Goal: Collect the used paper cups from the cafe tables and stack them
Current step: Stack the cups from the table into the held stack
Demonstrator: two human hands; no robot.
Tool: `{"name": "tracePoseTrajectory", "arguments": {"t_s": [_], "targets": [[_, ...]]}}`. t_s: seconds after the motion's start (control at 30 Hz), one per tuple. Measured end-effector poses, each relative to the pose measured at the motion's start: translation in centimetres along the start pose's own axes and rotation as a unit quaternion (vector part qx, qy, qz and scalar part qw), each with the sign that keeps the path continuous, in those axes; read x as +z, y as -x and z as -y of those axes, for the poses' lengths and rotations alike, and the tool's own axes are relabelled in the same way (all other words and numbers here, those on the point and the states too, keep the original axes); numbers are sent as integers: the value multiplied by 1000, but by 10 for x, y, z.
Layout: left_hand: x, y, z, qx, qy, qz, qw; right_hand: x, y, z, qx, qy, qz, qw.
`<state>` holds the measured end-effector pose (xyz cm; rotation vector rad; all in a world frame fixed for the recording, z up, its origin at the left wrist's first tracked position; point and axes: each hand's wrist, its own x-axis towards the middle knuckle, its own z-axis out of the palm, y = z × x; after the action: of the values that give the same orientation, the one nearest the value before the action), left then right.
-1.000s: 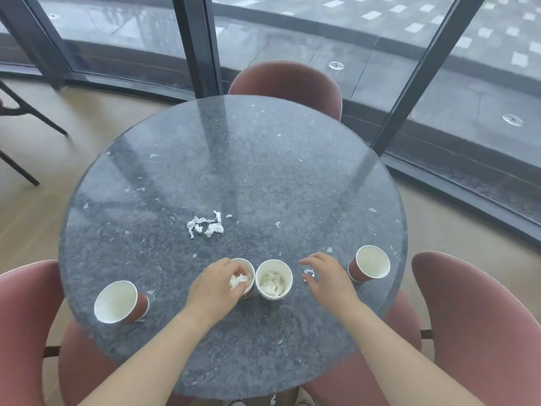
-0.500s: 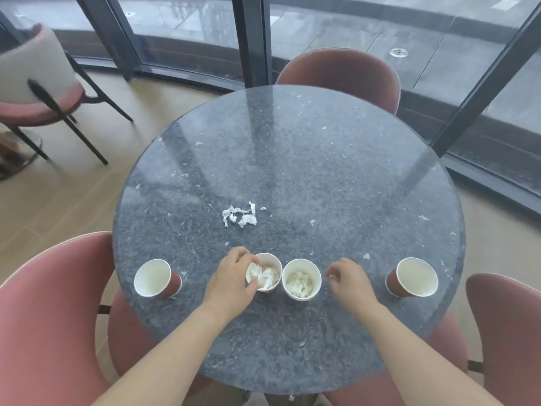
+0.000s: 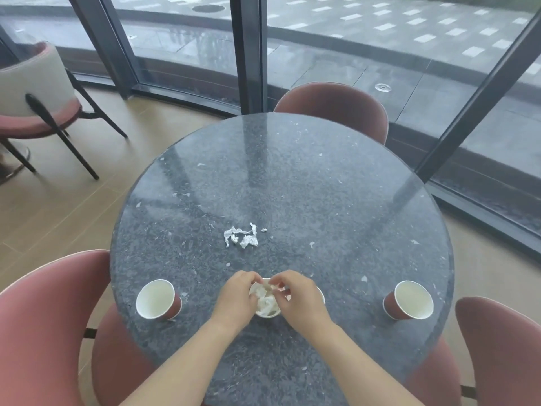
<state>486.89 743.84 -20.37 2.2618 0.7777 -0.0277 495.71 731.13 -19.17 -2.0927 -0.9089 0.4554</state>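
Note:
Two red paper cups with white insides stand empty near the table's front edge, one on the left (image 3: 156,300) and one on the right (image 3: 409,300). Between them is a cup stuffed with crumpled tissue (image 3: 265,304). My left hand (image 3: 237,297) grips that cup's left side. Over its mouth, the fingers of my right hand (image 3: 298,297) pinch a small tissue scrap. Only a sliver of another cup's rim (image 3: 322,294) shows from under my right hand. Torn white tissue scraps (image 3: 241,237) lie in the middle of the table.
The round dark stone table (image 3: 292,186) is speckled with tiny paper bits. Pink chairs stand close at the front left (image 3: 44,317), the front right (image 3: 503,347) and the far side (image 3: 333,109). Another chair (image 3: 35,104) stands at the left by the glass wall.
My right hand has moved left from the table top to the mouth of the tissue-filled cup and now covers the second middle cup. My left hand stays on the cup. The view shifted left.

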Motion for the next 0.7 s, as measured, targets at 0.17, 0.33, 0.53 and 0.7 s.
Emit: {"name": "tracePoseTrajectory", "arguments": {"t_s": [0.17, 0.33, 0.53, 0.7], "targets": [[-17, -11, 20, -31, 19, -51, 998, 9, -20, 4, -15, -11, -15, 1000], [-46, -36, 37, -46, 12, -68, 997, 21, -55, 13, -29, 0, -28, 999], [-65, -63, 49, -30, -2, -35, 999, 33, -104, 18, -33, 5, -24, 999], [-88, -102, 62, -11, -48, -28, 998, 35, -141, 3, 1, 55, 9, 998]]}}
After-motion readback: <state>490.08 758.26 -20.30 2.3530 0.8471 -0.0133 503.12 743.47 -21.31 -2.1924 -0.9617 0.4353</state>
